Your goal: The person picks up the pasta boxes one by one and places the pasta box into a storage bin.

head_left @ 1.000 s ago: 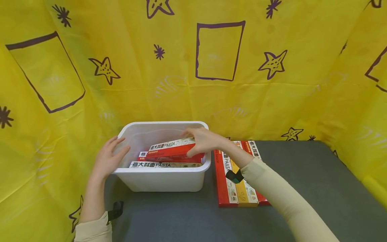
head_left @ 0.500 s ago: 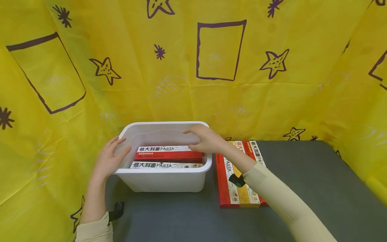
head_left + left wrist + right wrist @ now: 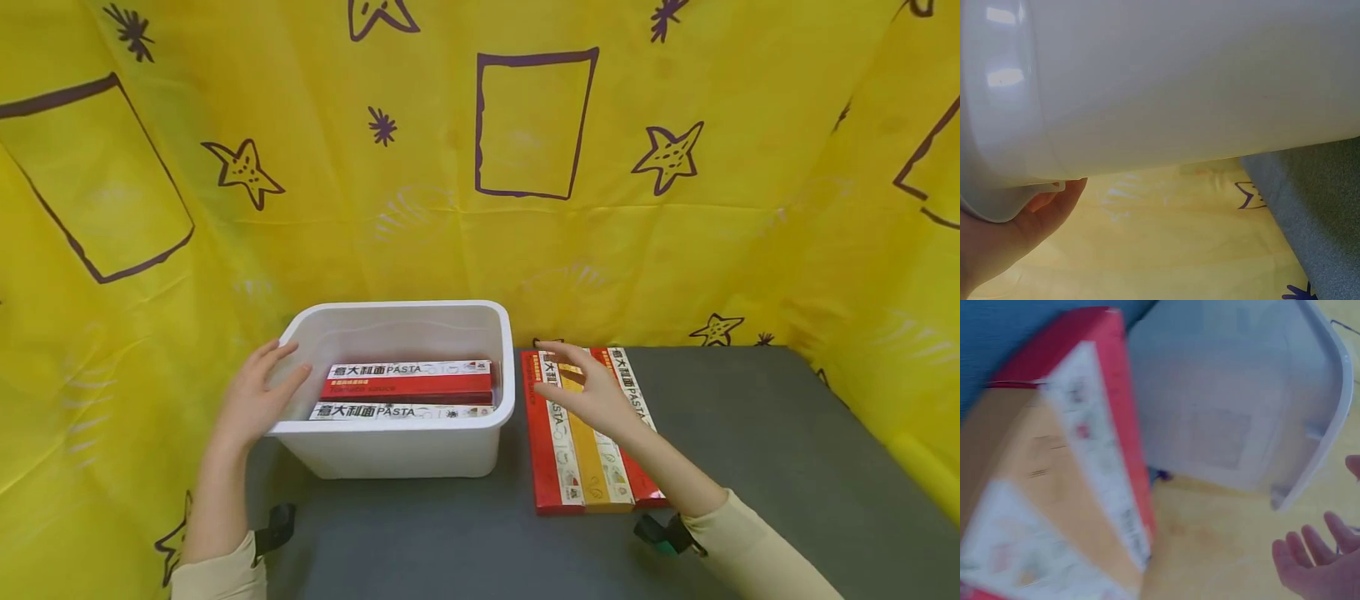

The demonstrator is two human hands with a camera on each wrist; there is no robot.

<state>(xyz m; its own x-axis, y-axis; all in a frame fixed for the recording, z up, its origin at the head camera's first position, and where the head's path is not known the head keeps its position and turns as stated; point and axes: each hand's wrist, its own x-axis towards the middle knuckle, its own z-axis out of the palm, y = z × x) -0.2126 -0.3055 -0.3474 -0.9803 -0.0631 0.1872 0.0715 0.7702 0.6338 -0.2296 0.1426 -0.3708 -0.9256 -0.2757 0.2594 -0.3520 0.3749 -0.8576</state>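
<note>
My left hand [image 3: 258, 396] holds the left rim of a white plastic bin [image 3: 397, 450]. In the left wrist view, fingers [image 3: 1054, 215] reach under the bin's lip. Inside the bin lie red-and-white pasta boxes [image 3: 408, 382], one in front of another. My right hand [image 3: 588, 392] hovers above several pasta boxes lying side by side on the table, right of the bin. Its fingers are spread and hold nothing. Among those boxes are a red one [image 3: 543, 467] at the left, a yellow-orange one [image 3: 596, 475] in the middle and another red one [image 3: 647, 483].
A dark grey table [image 3: 420, 542] carries the bin and boxes. Yellow cloth [image 3: 420, 250] printed with dark stars and frames hangs behind and at both sides. The bin's right wall [image 3: 1216, 394] stands close to the box row.
The tilted tomato sauce pasta box was let go and now lies flat in the bin. My right hand has moved right, out of the bin to above the boxes. My left hand stays put.
</note>
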